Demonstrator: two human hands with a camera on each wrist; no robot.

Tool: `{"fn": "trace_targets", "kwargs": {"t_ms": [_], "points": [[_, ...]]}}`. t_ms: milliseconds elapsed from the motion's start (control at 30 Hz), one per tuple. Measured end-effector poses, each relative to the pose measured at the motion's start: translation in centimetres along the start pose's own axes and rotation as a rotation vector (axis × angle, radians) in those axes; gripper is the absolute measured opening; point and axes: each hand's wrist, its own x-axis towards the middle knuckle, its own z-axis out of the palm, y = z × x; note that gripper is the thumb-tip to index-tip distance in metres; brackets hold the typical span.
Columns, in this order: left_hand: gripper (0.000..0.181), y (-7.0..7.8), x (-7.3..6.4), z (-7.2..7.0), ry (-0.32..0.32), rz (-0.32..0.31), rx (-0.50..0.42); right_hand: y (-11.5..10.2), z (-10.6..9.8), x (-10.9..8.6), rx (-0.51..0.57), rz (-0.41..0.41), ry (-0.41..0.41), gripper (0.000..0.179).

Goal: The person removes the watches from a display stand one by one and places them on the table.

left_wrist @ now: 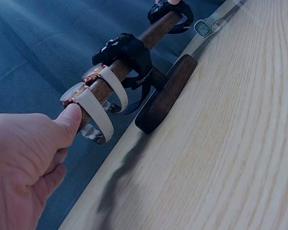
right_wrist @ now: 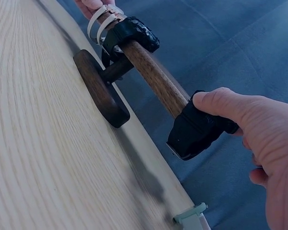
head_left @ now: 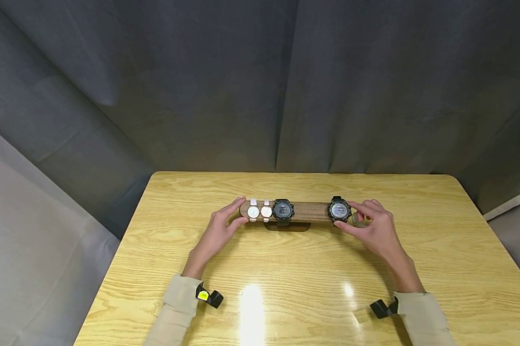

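A dark wooden watch stand point(head_left: 311, 211) carries watches along its bar, above a short base point(left_wrist: 168, 96). Two white-strapped watches, an outer one point(head_left: 253, 212) and an inner one point(head_left: 266, 212), sit side by side near the left end. Beside them is a black digital watch point(head_left: 283, 210). My left hand point(head_left: 220, 225) grips the bar's left end, thumb close to the outer white-strapped watch. At the right end, my right hand point(head_left: 376, 227) pinches a second black watch point(right_wrist: 199, 129), whose strap is around the bar's end.
A pale green watch point(left_wrist: 202, 28) lies on the wooden table point(head_left: 286, 269) beneath the right end of the bar, partly hidden by my right hand in the head view. A dark curtain point(head_left: 225, 96) hangs behind the table's far edge.
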Motion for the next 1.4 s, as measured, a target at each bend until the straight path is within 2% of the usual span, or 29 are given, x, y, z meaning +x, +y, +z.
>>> {"fn": "trace_targets", "kwargs": {"t_ms": [267,1000,1400], "points": [[0.058,0.0,0.0,0.0,-0.001,-0.010,0.000,0.3,-0.4,-0.1,-0.004,-0.016,0.012,0.054],[0.058,0.1,0.0,0.0,-0.007,-0.020,-0.006,0.8,-1.6,-0.2,-0.048,0.011,0.009,0.054],[0.058,0.2,0.0,0.0,-0.002,-0.013,0.005,1.0,-2.1,-0.2,-0.049,-0.029,0.027,0.054]]}}
